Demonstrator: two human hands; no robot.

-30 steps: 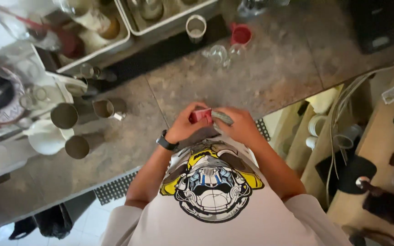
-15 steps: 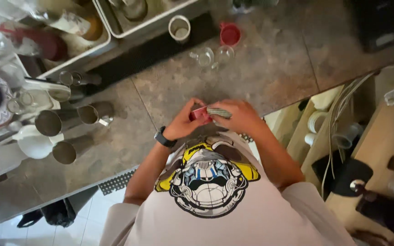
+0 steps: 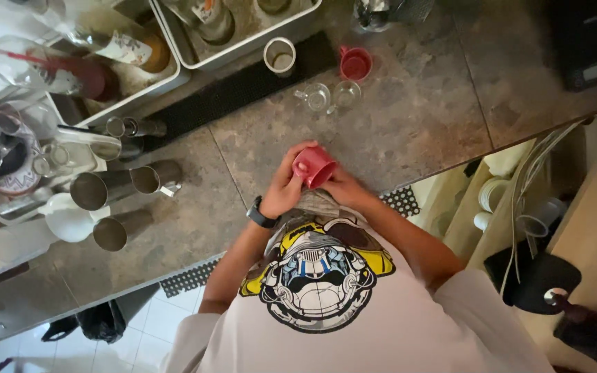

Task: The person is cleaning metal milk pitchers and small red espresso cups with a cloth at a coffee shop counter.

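Two red cups are showing: one [image 3: 314, 166] between the hands, one [image 3: 355, 63] standing on the table [image 3: 416, 117]. Two clear glasses [image 3: 317, 97] [image 3: 347, 92] are sitting side by side near the standing one. Three steel tumblers [image 3: 90, 190] [image 3: 145, 179] [image 3: 111, 234] are lying close together. One white cup [image 3: 279, 55] is standing by two metal trays [image 3: 243, 45] [image 3: 139, 90]. One white jug [image 3: 67, 220] is resting beside the tumblers.

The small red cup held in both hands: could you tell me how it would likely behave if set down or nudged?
The red cup looks rigid, so it should keep its shape under the left hand and right hand. Small enough for the fingers to wrap, it is probably light. It is tilted now; released that way on the stone counter, it might roll.
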